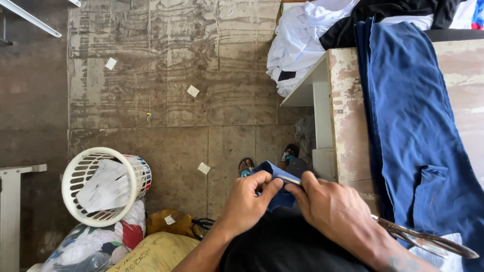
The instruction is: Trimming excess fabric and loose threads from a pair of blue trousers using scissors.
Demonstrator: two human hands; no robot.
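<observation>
My left hand [248,200] and my right hand [330,207] meet over my lap, both pinching a small folded piece of blue cloth [275,184]. A thin pale stick-like thing [289,180] lies between my right thumb and fingers against the cloth; what it is I cannot tell. A large blue garment [413,126] is spread over the worn wooden table [348,111] at my right. A pair of big metal shears [428,241] rests on the table's near edge, just beyond my right wrist.
A white plastic basket [103,184] holding paper pieces stands on the floor at left, above bags of fabric scraps [108,244] and a yellow sack [156,252]. White and black clothes [322,30] are heaped at the table's far end. Sandalled feet [290,153] rest below.
</observation>
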